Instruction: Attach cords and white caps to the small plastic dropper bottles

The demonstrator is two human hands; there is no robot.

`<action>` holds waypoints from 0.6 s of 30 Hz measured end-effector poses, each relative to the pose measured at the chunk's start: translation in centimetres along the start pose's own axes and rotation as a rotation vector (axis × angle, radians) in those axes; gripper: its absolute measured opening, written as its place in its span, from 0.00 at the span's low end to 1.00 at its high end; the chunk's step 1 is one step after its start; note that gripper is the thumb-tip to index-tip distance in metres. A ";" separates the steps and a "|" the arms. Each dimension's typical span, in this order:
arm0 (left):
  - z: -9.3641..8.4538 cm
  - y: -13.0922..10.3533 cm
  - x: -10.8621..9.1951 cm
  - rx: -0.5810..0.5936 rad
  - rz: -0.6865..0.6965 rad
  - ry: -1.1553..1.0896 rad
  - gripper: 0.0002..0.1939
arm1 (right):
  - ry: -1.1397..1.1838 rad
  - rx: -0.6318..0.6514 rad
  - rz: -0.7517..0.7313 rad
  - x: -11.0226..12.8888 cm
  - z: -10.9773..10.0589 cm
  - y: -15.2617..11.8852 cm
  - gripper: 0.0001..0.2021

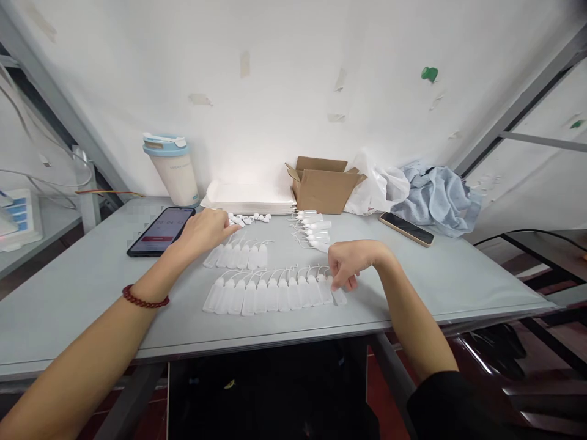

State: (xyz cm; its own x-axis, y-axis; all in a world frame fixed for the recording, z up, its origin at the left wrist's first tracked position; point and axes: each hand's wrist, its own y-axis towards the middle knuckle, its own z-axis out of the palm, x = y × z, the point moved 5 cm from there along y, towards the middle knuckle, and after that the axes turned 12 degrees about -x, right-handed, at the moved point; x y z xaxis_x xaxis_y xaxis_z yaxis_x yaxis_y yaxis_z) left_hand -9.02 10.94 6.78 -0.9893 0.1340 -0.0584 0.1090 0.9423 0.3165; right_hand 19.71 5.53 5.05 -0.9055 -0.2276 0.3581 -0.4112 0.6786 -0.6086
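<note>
Near the middle of the table lies a front row of small translucent squeeze bottles [270, 296] with thin curved white tubes at their necks. My right hand [351, 260] is closed with its fingertips on the top of the rightmost bottle [339, 297]. A shorter row of similar bottles [238, 255] lies behind. My left hand [206, 231] reaches beside a small pile of white caps [250, 218], thumb stretched out, its other fingers mostly hidden. Several bottles with white tops [316, 225] lie in a column behind my right hand.
A lit phone [158, 235] lies by my left wrist; a second phone [408, 229] is at right. Along the wall stand a blue-lidded cup [174, 174], a white stack [250, 198], an open cardboard box [325, 189], a plastic bag [378, 186] and blue cloth [440, 198].
</note>
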 end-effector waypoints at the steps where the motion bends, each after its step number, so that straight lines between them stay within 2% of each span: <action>1: -0.2 -0.1 -0.4 -0.029 0.006 -0.030 0.19 | -0.012 -0.004 0.021 -0.1 0.1 0.2 0.13; 7: -0.9 -0.7 -2.1 -0.098 0.023 -0.154 0.18 | -0.049 -0.048 0.098 -0.7 -0.3 0.8 0.12; 11: -1.3 -0.9 -2.9 -0.086 0.023 -0.341 0.19 | 0.018 -0.124 0.003 -1.2 -1.8 0.0 0.10; 13: -1.2 -1.1 -3.4 -0.039 -0.008 -0.511 0.17 | 0.119 -0.197 -0.104 -1.2 -2.6 -0.5 0.10; 16: -0.7 -1.9 -4.6 0.117 -0.041 -0.784 0.14 | 0.323 -0.374 -0.247 -0.8 -3.6 -0.4 0.11; 18: -0.4 -2.5 -5.7 0.216 -0.013 -0.912 0.13 | 0.429 -0.508 -0.315 -0.3 -3.7 0.5 0.12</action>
State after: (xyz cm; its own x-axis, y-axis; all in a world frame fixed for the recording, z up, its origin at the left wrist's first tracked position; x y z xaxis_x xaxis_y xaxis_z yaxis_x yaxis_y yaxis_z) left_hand -3.69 7.70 6.74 -0.5417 0.2253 -0.8098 0.2048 0.9697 0.1328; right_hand 20.21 8.52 7.25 -0.5894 -0.2424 0.7706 -0.4514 0.8899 -0.0654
